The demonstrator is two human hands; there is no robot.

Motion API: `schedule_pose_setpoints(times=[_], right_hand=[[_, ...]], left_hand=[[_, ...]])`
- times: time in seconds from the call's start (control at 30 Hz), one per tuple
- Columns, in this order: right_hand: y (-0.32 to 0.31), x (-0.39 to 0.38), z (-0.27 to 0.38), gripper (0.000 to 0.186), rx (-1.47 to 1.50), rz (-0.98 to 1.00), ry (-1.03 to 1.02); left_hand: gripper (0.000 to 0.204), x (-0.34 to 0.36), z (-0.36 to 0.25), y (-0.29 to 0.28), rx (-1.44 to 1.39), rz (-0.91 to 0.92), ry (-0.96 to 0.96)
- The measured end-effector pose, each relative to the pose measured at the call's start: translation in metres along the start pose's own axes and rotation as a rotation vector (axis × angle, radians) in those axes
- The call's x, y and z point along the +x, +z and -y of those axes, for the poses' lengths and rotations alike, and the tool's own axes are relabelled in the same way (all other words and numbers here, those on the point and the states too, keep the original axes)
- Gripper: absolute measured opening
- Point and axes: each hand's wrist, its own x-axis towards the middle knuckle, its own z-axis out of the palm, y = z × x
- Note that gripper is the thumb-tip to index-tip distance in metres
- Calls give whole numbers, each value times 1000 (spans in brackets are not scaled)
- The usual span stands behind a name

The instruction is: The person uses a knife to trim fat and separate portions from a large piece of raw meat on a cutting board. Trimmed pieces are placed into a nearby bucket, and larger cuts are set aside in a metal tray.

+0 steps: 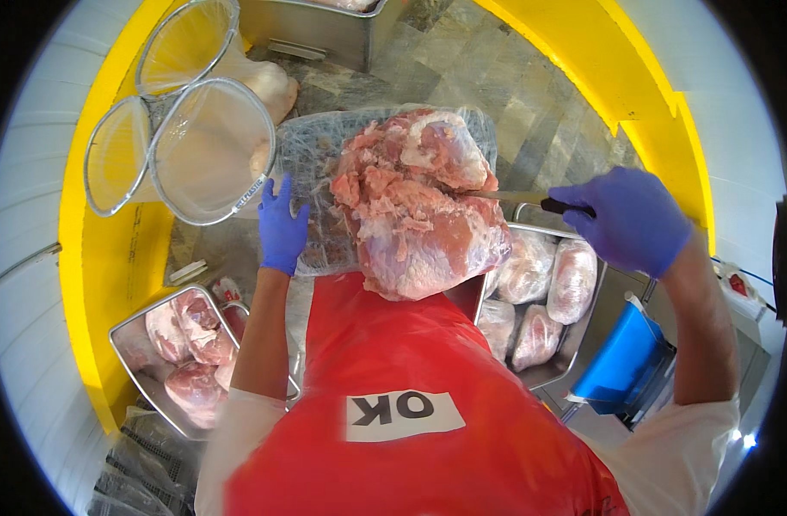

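Note:
A large cut of raw meat point(432, 245) lies on a plastic-covered board point(312, 150) in front of me, split by a deep cleft across its middle. My right hand point(630, 219), in a blue glove, is closed round the dark handle of a knife point(559, 206). Its blade points left and reaches the right end of the cleft; the tip is hidden there. My left hand point(283, 225), also gloved in blue, has its fingers spread over the left side of the board. It holds nothing and is apart from the meat, close to the rim of a metal hoop point(269, 168).
Three hoops hold clear bags at upper left, with pale wrapped meat point(271, 90) behind them. A metal bin point(118, 331) of raw meat stands at lower left. Another metal bin point(574, 348) with several wrapped pieces is at right, beside a blue panel point(617, 357).

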Motion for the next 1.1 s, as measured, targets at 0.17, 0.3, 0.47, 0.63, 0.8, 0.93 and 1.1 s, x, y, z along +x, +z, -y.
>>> schedule_pose_setpoints(times=[0.17,0.3,0.47,0.63,0.8,0.93,1.1], right_hand=[[-26,48,29,21,-114,179,-23],[-20,57,47,20,-99,179,-3],[7,25,68,21,-36,85,45],[54,-10,83,27,-41,24,165],[79,-31,101,42,65,3,295],[115,-48,113,43,136,-21,384],[120,-56,108,40,175,-99,377]], left_hand=[[85,1,-7,11,-236,-64,60],[84,5,-43,-2,-388,-40,106],[82,19,-64,-11,-427,35,256],[69,30,-67,-7,-335,104,407],[54,26,-69,-2,-366,153,381],[49,21,-75,1,-397,143,338],[51,17,-68,5,-411,156,296]])
